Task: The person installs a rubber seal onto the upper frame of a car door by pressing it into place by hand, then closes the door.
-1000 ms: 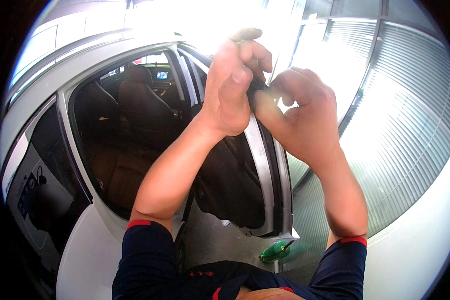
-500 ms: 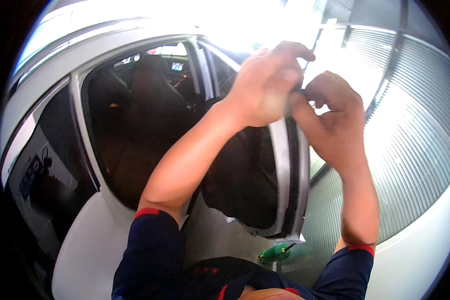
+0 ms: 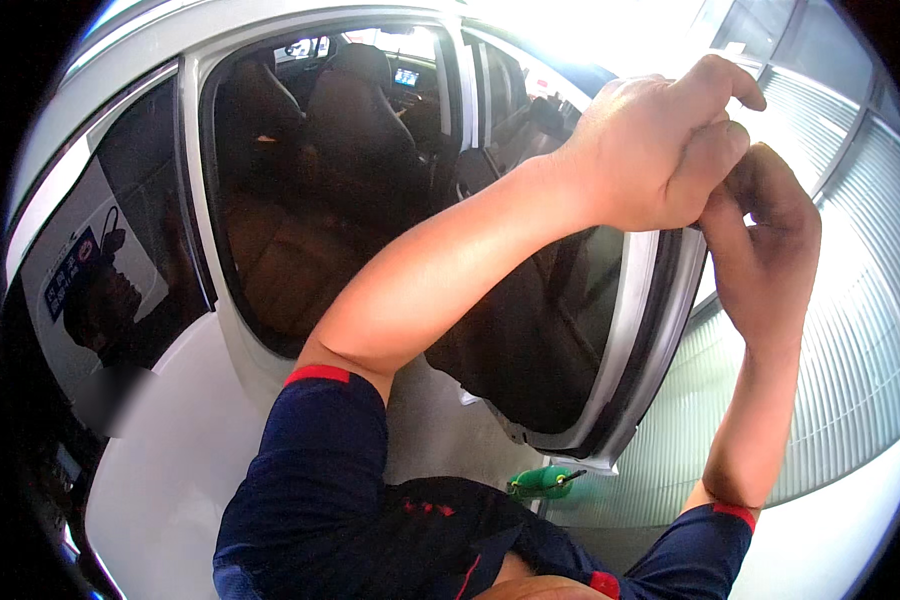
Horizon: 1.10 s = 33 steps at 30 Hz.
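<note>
Both my arms are raised in front of me, and the hands meet at the upper end of an open rear car door. My left hand is closed, its fingers curled and its thumb pressed in beside the other hand. Beside and slightly below it, my right hand is closed too, the thumb and fingers bent together in a pinch. Whatever lies between the fingers is hidden by the hands. The top corner of the door frame is covered by them as well.
The white car's rear doorway stands open on the left, with dark front seats and a brown rear seat inside. A green cylindrical container is below the door. A ribbed, translucent wall rises on the right.
The car and door have shifted right and up in the picture. Both hands have shifted right with the door's top, staying together. The left hand's fingers are more curled now.
</note>
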Each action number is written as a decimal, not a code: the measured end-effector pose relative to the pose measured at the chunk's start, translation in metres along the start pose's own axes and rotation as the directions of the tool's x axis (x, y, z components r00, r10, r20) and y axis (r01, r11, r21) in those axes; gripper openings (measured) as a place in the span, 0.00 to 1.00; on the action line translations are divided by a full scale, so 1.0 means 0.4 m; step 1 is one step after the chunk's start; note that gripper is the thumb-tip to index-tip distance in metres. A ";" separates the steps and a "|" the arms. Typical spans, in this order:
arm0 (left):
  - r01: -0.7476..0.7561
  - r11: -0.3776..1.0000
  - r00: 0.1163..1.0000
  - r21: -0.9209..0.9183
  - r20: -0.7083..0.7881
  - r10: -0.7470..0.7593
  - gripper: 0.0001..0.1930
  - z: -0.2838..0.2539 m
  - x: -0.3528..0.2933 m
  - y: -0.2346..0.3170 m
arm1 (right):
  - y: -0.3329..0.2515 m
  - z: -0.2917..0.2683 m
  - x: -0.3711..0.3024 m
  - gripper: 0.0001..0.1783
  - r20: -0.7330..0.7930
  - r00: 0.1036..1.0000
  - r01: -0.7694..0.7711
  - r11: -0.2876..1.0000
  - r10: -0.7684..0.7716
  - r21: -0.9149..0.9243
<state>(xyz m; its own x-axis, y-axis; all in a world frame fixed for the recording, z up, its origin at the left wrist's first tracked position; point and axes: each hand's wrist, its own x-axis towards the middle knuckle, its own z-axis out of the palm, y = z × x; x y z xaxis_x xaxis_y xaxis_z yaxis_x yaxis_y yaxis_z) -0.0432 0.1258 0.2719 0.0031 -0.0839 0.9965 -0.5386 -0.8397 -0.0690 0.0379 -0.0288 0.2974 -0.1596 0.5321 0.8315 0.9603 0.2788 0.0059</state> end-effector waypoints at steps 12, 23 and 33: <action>0.033 0.998 0.981 -0.059 -0.187 -0.044 0.14 0.044 -0.004 0.017 | 0.002 0.016 -0.010 0.07 -0.012 1.000 -0.003 1.000 0.003 0.022; 0.212 0.917 0.975 -0.337 0.017 -0.219 0.15 0.026 -0.023 -0.008 | 0.025 0.014 -0.021 0.13 -0.132 0.989 0.069 0.997 -0.071 -0.015; 0.375 0.751 0.923 -0.544 0.144 -0.357 0.10 0.009 -0.002 0.026 | 0.027 0.033 -0.039 0.16 -0.213 0.977 -0.003 0.996 0.022 0.092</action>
<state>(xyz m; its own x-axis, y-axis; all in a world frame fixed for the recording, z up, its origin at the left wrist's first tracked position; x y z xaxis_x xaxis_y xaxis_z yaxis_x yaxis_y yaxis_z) -0.0456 0.1151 0.2703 0.3165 0.1445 0.9375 -0.8613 -0.3703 0.3478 0.0476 -0.0235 0.2770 -0.0856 0.3557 0.9307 0.9356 0.3498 -0.0477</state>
